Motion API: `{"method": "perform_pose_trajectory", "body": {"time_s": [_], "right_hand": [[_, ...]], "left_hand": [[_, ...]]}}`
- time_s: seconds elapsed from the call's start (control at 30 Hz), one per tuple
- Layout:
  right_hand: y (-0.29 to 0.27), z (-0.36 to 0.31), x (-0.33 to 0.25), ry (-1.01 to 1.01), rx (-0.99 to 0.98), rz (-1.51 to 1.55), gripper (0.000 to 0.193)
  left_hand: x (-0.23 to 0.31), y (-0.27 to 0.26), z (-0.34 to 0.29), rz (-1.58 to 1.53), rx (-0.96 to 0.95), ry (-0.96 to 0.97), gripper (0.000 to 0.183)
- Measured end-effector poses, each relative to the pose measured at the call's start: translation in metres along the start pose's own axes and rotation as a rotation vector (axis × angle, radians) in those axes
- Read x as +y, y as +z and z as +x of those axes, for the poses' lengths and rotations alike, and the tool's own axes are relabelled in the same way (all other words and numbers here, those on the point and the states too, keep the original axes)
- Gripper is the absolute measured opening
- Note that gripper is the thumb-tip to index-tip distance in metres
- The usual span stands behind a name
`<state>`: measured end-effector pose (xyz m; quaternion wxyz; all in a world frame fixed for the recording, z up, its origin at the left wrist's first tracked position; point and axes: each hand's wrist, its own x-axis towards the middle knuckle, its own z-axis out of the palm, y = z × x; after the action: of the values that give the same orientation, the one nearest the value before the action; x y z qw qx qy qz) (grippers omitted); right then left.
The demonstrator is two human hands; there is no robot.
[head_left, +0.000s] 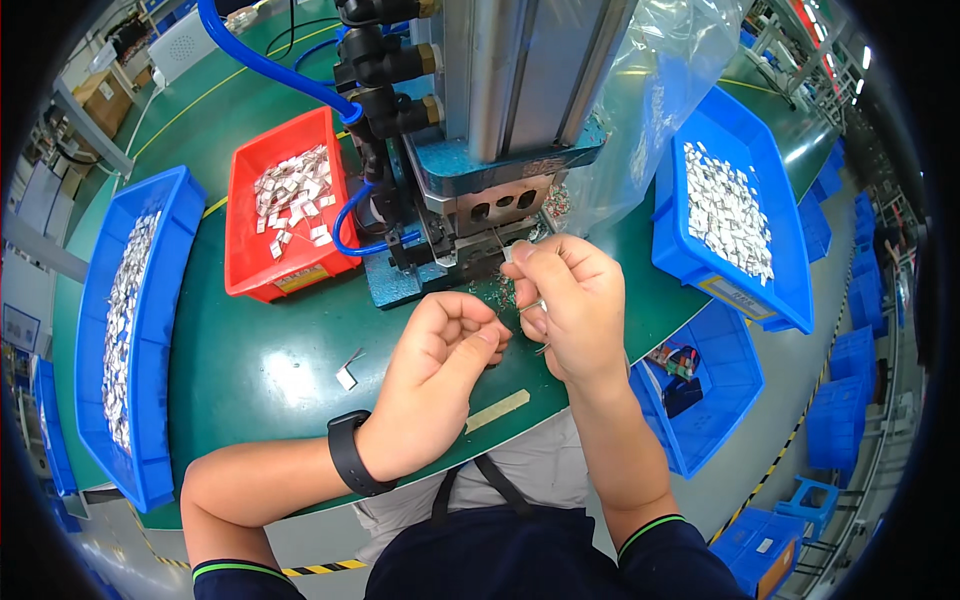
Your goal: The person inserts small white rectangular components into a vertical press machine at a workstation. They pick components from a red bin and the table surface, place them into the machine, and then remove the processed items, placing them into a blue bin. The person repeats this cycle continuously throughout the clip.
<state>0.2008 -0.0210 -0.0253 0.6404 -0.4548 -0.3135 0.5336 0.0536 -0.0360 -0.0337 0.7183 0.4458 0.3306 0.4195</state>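
Observation:
My right hand (578, 310) pinches a small white part with thin wire leads (508, 253) between thumb and forefinger. Its leads reach toward the slot in the metal head of a pneumatic press (500, 208); whether they are inside it I cannot tell. More thin leads show below the curled fingers. Just left of it, my left hand (428, 375) is closed in front of the press, thumb against curled fingers, and what they may hold is hidden. A loose white part with two leads (346, 379) lies on the green table (270, 370), left of my left hand.
A red bin (240, 215) and a long blue bin (155, 350), both with white parts, stand left. Another blue bin (670, 215) of parts is at right, above a lower blue bin (745, 385). Clippings litter the press base (395, 285). Blue air hoses (265, 60) and a plastic bag (640, 120) flank the press.

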Motion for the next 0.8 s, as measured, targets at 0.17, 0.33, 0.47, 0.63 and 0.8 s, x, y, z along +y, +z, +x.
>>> {"method": "perform_pose_trajectory", "body": {"time_s": [0.17,0.33,0.47,0.63,0.8], "right_hand": [[0.0,-0.001,-0.001,-0.008,-0.001,-0.006,0.019],[-0.001,0.0,0.001,-0.007,0.001,0.006,0.02],[0.0,-0.001,0.001,-0.012,0.003,0.005,0.019],[-0.005,-0.007,-0.001,-0.035,-0.063,-0.05,0.015],[-0.007,-0.013,0.003,-0.102,-0.246,-0.113,0.011]], "left_hand": [[0.001,0.0,-0.001,0.007,-0.012,-0.006,0.014],[0.0,0.0,0.0,0.007,-0.016,-0.008,0.013],[0.0,-0.001,0.0,0.004,-0.019,0.007,0.012],[0.003,-0.004,0.005,-0.096,0.053,0.003,0.021],[0.008,-0.002,0.007,-0.117,0.053,0.072,0.024]]}}
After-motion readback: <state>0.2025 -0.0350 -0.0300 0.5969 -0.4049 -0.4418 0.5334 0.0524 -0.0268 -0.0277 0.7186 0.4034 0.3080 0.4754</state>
